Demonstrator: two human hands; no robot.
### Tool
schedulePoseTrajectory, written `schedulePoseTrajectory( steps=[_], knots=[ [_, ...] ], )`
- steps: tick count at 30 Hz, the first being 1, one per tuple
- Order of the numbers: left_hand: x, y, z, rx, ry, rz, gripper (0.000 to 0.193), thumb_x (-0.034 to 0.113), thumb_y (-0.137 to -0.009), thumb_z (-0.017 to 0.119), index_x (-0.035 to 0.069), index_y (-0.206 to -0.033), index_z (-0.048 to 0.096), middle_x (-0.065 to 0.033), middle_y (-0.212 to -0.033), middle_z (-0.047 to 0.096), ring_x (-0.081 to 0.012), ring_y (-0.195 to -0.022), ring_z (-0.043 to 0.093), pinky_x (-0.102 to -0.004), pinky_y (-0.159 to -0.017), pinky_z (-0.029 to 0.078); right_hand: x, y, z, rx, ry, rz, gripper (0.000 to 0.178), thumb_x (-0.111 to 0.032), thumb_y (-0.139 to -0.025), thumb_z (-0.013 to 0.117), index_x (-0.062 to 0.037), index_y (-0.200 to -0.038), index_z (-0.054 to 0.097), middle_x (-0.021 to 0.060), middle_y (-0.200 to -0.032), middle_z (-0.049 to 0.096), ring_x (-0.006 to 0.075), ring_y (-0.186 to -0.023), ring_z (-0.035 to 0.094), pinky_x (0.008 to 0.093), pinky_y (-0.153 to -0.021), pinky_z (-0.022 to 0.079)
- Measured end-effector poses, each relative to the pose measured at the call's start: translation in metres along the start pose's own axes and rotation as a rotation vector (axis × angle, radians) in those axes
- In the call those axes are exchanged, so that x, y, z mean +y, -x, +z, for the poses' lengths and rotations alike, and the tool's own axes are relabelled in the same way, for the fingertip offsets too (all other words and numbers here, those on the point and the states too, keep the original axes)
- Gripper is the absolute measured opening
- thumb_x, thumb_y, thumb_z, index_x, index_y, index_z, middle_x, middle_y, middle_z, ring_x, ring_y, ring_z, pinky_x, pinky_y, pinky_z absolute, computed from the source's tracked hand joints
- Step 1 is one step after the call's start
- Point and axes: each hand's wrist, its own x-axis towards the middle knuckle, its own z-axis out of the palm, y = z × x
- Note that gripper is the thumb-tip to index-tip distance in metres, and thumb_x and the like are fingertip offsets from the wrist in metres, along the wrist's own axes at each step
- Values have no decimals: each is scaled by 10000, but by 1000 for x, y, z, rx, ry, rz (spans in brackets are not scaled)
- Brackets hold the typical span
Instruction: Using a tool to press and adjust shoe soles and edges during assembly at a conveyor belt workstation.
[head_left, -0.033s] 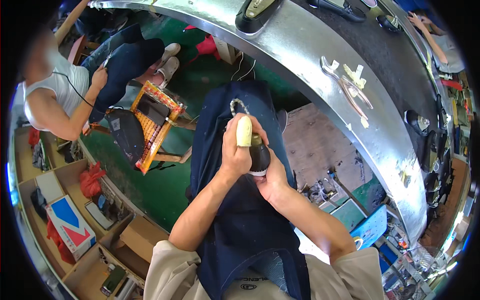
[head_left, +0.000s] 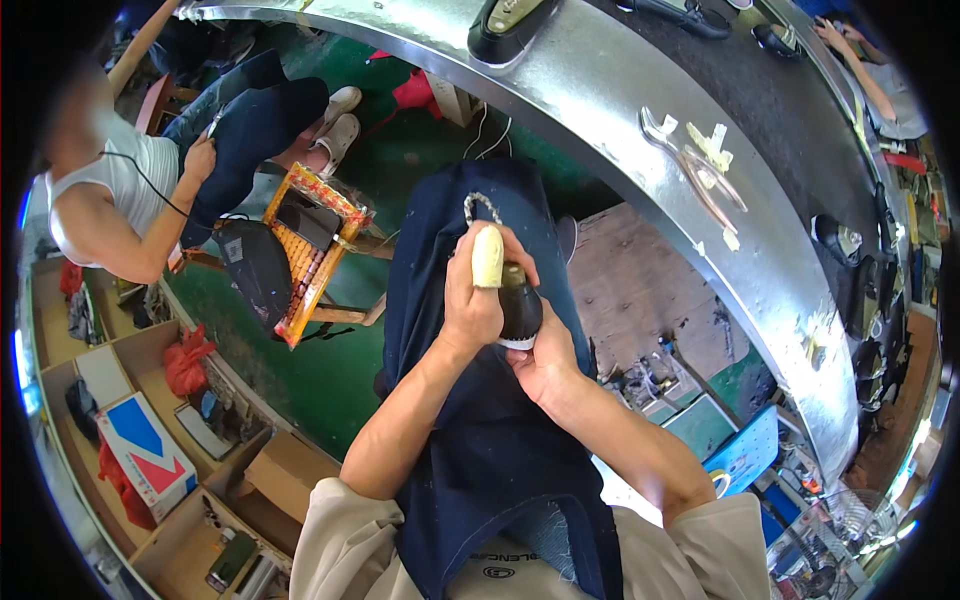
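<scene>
Above my lap, both hands are closed around a dark shoe upper [head_left: 519, 312] on a last. Its rounded end with a pale jagged edge points toward me, and an olive-green part shows at the top. My left hand [head_left: 473, 308] grips it from the left, with a yellow cover [head_left: 488, 258] over the thumb. My right hand [head_left: 552, 352] wraps the right side and the near end. Beyond the knuckles curves a grey, rough-edged loop [head_left: 482, 203]; whether it belongs to the shoe I cannot tell. My fingers hide much of the far end.
A curved metal bench [head_left: 610, 130] carries pincers [head_left: 690, 165], yellowish scraps [head_left: 710, 148] and a black shoe [head_left: 510, 30]. More shoes lie on the dark belt [head_left: 760, 110] behind. To the left, a co-worker [head_left: 130, 190] sits near a wooden chair [head_left: 300, 270] and a compartmented box [head_left: 145, 340].
Both hands and the shoe upper stay almost in place. The grey loop beyond my left hand shows slightly more, and the view has shifted a little.
</scene>
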Motion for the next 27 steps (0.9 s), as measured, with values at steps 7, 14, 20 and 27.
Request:
schedulePoseTrajectory(
  steps=[7, 14, 20, 27],
  knots=[
    [23, -61, -25, -154, 149, -181, 444, 451, -1108, 354, 57, -1036, 546, -135, -738, 670, -192, -658, 662, -300, -635, 521, -21, 38, 35, -174, -209, 106, 336, -376, -1120, 459, -121, -991, 634, 0, -775, 662, 123, -595, 643, 281, -577, 574],
    [-60, -47, -38, 273, 224, -597, 553, 539, -1111, 351, 94, -1036, 671, -53, -834, 658, -199, -795, 665, -330, -757, 548, -124, 67, 36, -307, 1401, -1466, 194, -254, -1009, 665, -108, -1130, 704, 90, -973, 752, 276, -895, 727, 417, -798, 579],
    [-42, -21, -17, 15, -319, -163, 302, 192, -991, 654, 51, -1257, 669, -138, -1268, 616, -271, -1222, 583, -373, -1063, 444, -228, 3, -30, 499, 1812, -1882, 331, -212, -902, 749, -119, -1213, 687, 102, -1292, 646, 303, -1147, 627, 427, -943, 481],
    [3, -15, -28, -223, -467, -184, 580, 208, -947, 694, 104, -1481, 495, -221, -1537, 463, -382, -1444, 454, -431, -1184, 378, -195, 47, 8, 52, 1320, -1057, 315, -280, -1075, 570, -50, -1280, 634, 92, -1135, 681, 172, -1025, 671, 384, -816, 518]
  ],
)
